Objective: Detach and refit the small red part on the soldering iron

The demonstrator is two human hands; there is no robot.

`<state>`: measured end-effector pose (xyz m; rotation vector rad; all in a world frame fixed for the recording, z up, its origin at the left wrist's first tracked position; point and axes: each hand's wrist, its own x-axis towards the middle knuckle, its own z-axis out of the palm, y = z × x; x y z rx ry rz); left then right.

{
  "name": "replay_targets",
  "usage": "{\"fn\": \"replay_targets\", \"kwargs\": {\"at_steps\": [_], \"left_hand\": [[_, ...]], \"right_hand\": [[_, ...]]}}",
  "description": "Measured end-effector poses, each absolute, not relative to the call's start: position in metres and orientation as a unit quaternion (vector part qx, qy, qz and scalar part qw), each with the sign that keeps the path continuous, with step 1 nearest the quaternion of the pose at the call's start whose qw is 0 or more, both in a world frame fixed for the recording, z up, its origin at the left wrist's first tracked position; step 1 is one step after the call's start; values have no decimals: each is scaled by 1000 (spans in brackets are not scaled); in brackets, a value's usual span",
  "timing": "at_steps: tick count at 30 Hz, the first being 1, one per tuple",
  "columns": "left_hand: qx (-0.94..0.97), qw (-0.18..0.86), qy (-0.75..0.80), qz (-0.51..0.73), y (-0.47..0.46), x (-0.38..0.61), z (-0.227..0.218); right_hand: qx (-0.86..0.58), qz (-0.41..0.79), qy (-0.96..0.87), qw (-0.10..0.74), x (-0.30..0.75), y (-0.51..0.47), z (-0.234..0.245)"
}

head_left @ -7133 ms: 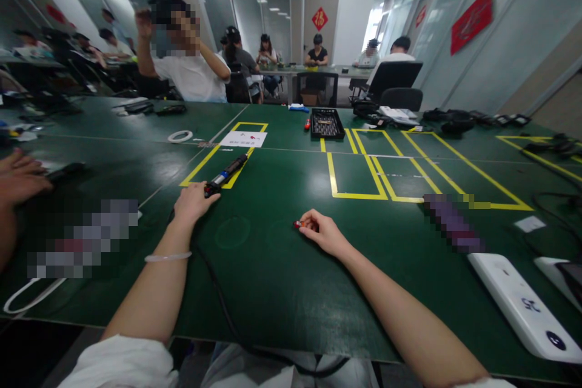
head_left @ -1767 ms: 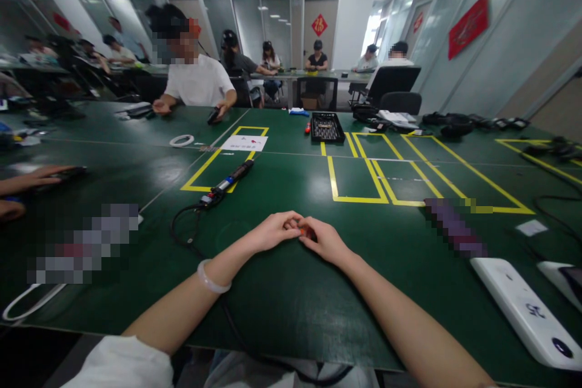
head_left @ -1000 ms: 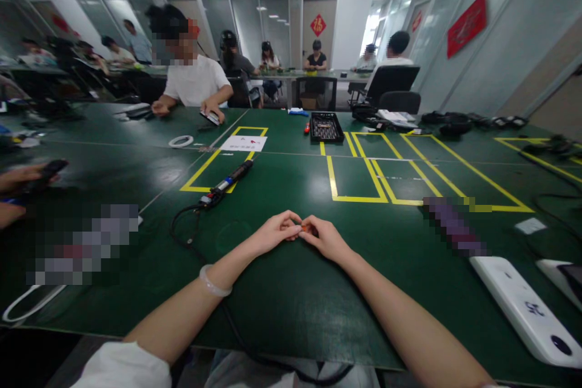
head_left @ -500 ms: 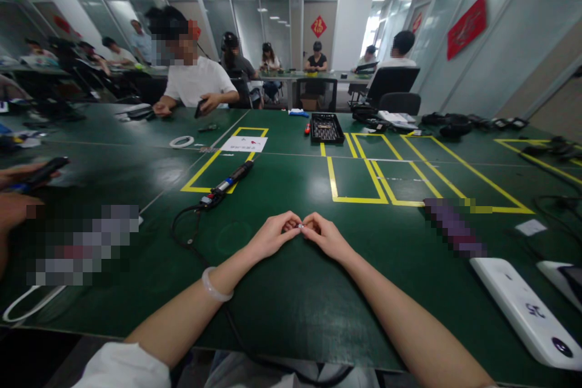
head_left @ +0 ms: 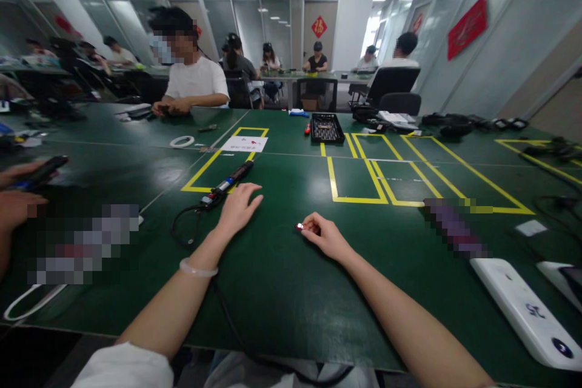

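My right hand (head_left: 325,234) pinches a small red-and-white piece (head_left: 299,227) between thumb and fingertips, just above the green table (head_left: 282,291). The piece is too small for me to tell its kind. My left hand (head_left: 239,209) is apart from it, thumb and fingers spread, with nothing in its grasp. Beside and just beyond that hand lies a corded electric screwdriver (head_left: 227,185) with a black, silver and blue body. Its cable loops toward me and passes under my left forearm.
Yellow tape (head_left: 359,200) marks rectangles on the table. Farther back are a black bit tray (head_left: 327,128), a red-handled tool (head_left: 307,128), a paper sheet (head_left: 245,144) and a white coil (head_left: 182,142). A white power bank (head_left: 522,309) lies right. Another person's hands hold a dark device (head_left: 45,173) left.
My left hand has let go of the small piece and moved left and forward toward the electric screwdriver, opening. My right hand stays in place with the piece. The person opposite has lowered their hands.
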<state>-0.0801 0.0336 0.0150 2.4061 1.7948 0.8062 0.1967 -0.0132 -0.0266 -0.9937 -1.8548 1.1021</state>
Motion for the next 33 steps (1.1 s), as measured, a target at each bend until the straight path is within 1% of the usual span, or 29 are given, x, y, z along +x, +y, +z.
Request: {"fn": "replay_targets", "kwargs": {"at_steps": [2,4,5,8,10,14,20,27,33], "left_hand": [[705,-80,665,233,45,-114,11],[637,-119,739,186,51,-145,7],[610,-106,770,155,53,-158,6],[573,-4,817,69,56,-183,4],[580,32,812,48,57,-190,4],[616,10,786,54,60,-193,2],[650,8,757,66,61,-192,-1],[651,-10,757,58,56,-171,0],[683,-16,728,63,51,-146,-1]], "right_hand": [[-386,430,-727,372,197,-13,-28],[-384,428,-729,370,197,-13,-28],[-384,427,-731,369,197,-13,-29],[-387,424,-733,364,197,-14,-29],[-387,427,-733,362,196,-14,-29],[-382,431,-732,363,197,-14,-28],[-387,420,-740,356,197,-15,-28],[-385,417,-742,357,196,-16,-28],[-379,418,-743,361,196,-16,-28]]}}
